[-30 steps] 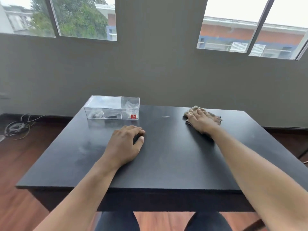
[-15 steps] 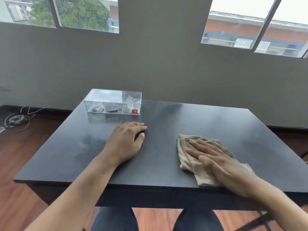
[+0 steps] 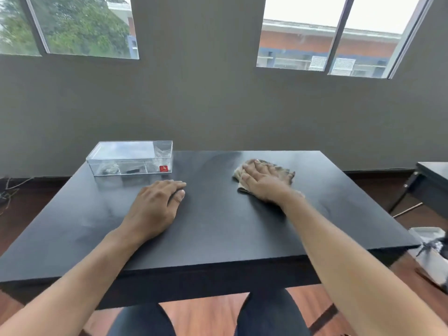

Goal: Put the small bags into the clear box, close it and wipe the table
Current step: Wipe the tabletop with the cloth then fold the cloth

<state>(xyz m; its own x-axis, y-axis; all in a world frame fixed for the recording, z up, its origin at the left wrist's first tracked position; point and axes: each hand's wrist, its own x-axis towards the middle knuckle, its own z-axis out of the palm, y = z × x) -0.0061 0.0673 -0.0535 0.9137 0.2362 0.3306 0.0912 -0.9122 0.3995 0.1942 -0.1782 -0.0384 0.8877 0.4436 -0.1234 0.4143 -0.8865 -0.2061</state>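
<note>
The clear box [image 3: 131, 158] stands closed at the far left of the black table [image 3: 218, 226], with small bags visible inside and a red sticker on its front. My left hand [image 3: 155, 207] rests palm down on the table just in front of the box, fingers loosely curled, holding nothing. Far across the table on the right, my right hand [image 3: 264, 183] presses flat on a beige cloth [image 3: 283, 172], which shows around my fingers.
A grey wall with two windows rises behind the table. Another dark table [image 3: 431, 180] stands at the right edge, with a white and black object [image 3: 434, 253] on the wooden floor below it. Cables [image 3: 7, 190] lie on the floor at the left.
My right hand slid the cloth from the far right to the near edge, then back out to the far right. The left hand and the box stayed put.
</note>
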